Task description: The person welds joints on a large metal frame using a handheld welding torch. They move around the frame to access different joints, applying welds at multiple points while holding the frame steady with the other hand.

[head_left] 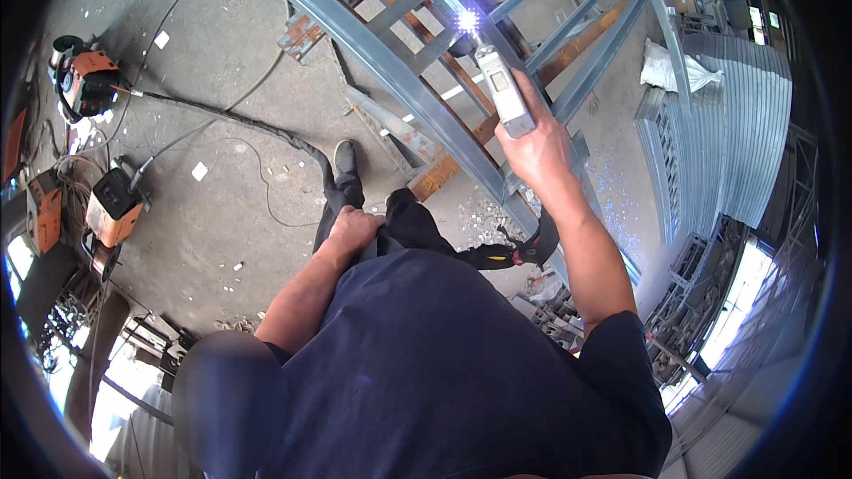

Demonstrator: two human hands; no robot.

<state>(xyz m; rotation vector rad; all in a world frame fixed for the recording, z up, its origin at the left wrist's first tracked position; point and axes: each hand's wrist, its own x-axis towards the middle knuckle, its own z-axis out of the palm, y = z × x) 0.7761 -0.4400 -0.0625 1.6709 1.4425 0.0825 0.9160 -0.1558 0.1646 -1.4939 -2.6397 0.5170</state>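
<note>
My right hand [537, 146] is closed around a boxy white handheld welding gun [504, 93], reaching out over a steel frame [355, 49] of blue-grey bars. At the gun's tip a violet-white welding arc [468, 22] glares against a frame bar, and the glare hides the joint. My left hand [355, 229] is closed low in front of my body, against my dark trousers. What its fingers hold, if anything, is hidden. A thick black-wrapped cable [231, 113] runs across the floor to my leg, near that hand.
Orange-and-black machines [115, 204] with tangled cables stand on the left; another orange unit [89, 80] sits farther off. Rusty steel pieces [435, 176] lie under the frame. On the right are stacked metal profiles [732, 124] and a white sack [679, 68]. Debris [484, 222] litters the concrete.
</note>
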